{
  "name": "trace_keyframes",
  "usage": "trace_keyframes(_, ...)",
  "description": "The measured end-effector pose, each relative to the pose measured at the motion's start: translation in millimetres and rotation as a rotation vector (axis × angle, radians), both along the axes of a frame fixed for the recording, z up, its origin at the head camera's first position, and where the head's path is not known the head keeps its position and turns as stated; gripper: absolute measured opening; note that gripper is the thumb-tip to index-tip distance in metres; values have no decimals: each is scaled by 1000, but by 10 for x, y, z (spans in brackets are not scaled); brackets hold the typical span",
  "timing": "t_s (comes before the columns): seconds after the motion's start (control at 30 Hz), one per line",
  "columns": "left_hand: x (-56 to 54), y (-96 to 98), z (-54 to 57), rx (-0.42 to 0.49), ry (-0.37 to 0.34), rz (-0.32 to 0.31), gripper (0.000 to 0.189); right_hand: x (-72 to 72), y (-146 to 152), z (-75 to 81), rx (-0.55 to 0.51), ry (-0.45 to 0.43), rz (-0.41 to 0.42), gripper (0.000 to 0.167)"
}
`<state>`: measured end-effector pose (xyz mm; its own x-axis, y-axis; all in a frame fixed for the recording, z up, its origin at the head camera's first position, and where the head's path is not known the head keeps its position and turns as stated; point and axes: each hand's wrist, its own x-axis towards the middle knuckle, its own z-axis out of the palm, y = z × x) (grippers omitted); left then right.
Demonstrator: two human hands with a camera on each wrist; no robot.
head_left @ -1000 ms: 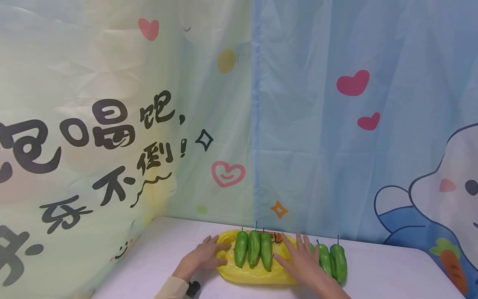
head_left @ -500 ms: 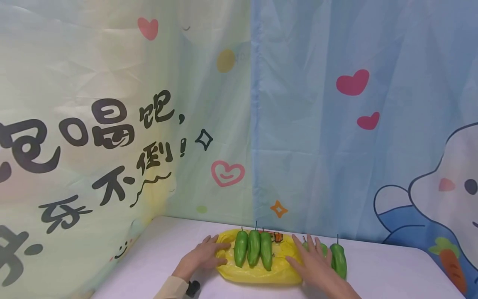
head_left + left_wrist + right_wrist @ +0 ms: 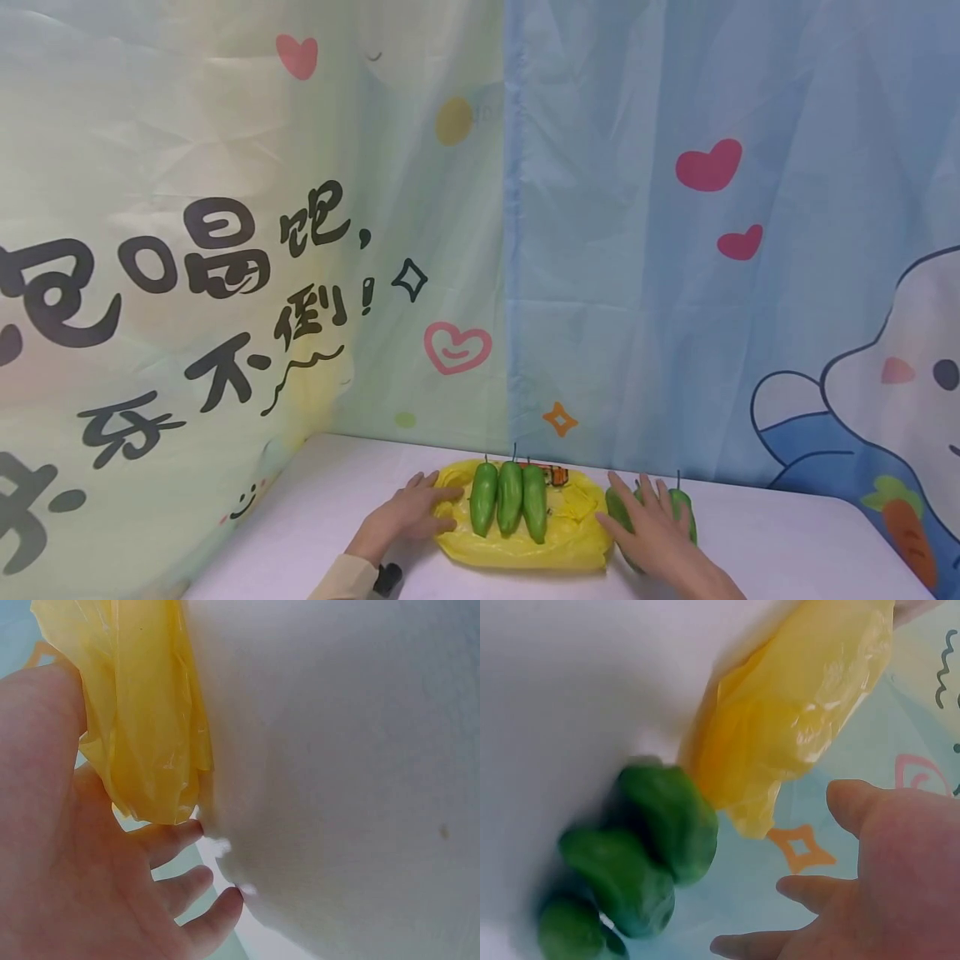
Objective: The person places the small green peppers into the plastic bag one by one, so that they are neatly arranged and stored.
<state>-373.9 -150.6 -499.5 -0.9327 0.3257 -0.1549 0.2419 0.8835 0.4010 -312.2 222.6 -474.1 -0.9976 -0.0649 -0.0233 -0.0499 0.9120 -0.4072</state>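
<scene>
A yellow plastic bag (image 3: 525, 554) lies flattened on the white table, with three green peppers (image 3: 510, 498) side by side on top. My left hand (image 3: 411, 510) rests at the bag's left edge, thumb and fingers spread and touching it. In the left wrist view, the bag's edge (image 3: 154, 727) sits between thumb and fingers, which look relaxed. My right hand (image 3: 660, 529) is spread above a second group of green peppers (image 3: 618, 508), right of the bag, and partly hides them. The right wrist view shows these peppers (image 3: 671, 821) in a row, apart from its extended fingers.
A white table (image 3: 780, 542) extends to both sides. Printed fabric curtains (image 3: 592, 250) stand close behind its back edge. A small black object (image 3: 387, 579) is at the left wrist.
My right hand has moved rightward from the bag's right side to above the right-hand peppers. The left hand, the bag and the three peppers on it stay in place.
</scene>
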Motion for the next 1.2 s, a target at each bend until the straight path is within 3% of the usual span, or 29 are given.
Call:
trace_keyframes(0.37, -2, 10, -1, -1, 7, -14, 51, -44, 314, -17, 18, -41, -25, 88)
trace_keyframes(0.8, -17, -3, -19, 1, 4, -7, 51, -166, 650, -125, 92, -85, -84, 75)
trace_keyframes(1.2, 0, 4, 1, 7, 6, -11, 51, -154, 721, -132, 88, -162, -77, 63)
